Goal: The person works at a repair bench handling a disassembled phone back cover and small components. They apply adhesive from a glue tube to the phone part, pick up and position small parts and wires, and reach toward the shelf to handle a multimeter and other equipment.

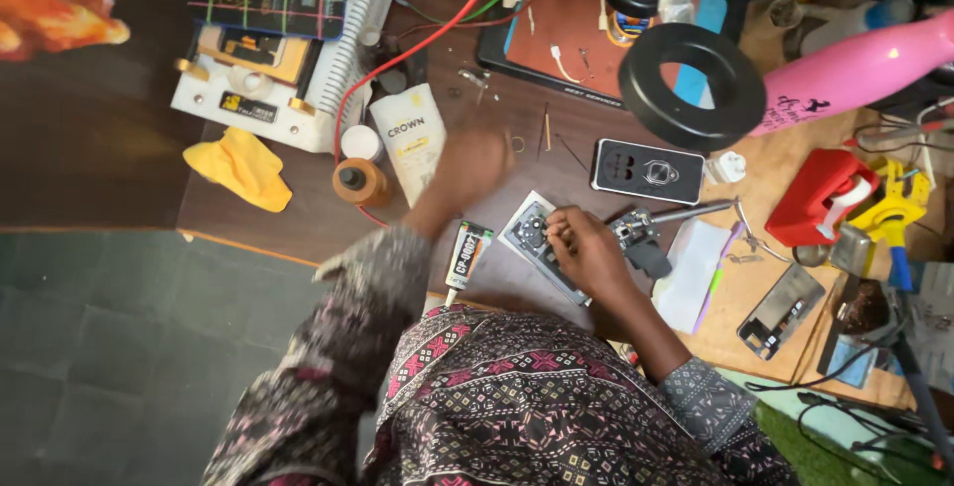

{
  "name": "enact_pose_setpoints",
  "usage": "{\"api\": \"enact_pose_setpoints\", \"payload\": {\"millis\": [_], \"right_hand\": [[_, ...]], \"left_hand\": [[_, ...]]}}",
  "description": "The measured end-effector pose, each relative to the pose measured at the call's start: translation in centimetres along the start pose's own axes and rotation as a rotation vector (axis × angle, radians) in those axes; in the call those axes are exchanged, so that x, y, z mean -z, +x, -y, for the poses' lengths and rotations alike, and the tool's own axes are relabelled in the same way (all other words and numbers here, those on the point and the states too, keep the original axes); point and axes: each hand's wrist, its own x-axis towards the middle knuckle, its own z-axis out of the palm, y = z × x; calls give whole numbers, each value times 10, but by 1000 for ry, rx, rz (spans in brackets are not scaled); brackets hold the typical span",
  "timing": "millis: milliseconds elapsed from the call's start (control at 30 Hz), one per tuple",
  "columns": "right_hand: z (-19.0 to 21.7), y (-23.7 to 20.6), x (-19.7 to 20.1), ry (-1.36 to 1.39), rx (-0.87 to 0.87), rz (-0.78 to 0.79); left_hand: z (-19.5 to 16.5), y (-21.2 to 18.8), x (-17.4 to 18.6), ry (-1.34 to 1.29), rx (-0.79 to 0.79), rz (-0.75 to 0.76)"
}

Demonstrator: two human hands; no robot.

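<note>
Pinching the opened phone [542, 243] at frame centre on the table [298, 213], our right hand [586, 247] closes its fingers on it; thin, fragile, best held by edges. Left hand [475, 158] is blurred, grip unclear.

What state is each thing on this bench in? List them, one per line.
Left hand: blurred, raised over the bench, grip unclear.
Right hand: fingers pressed on the opened phone.
Glue tube: lying flat, nozzle toward the person.
Pink bottle: lying on its side.
Yellow cloth: crumpled.
</note>
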Motion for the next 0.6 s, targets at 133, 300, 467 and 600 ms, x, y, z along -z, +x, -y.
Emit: {"api": "enact_pose_setpoints", "payload": {"millis": [133,300,467,600], "right_hand": [[-7,-5,-2,43,-64,-25],[-3,-10,-9,-40,44,-37],[2,-10,-8,-96,112,-45],[4,-11,-6,-90,125,-47]], "left_hand": [[-61,-62,10,-54,-151,4],[-90,-87,16,28,-221,-41],[-90,-87,16,153,-234,14],[-90,-89,16,182,-260,21]]}}
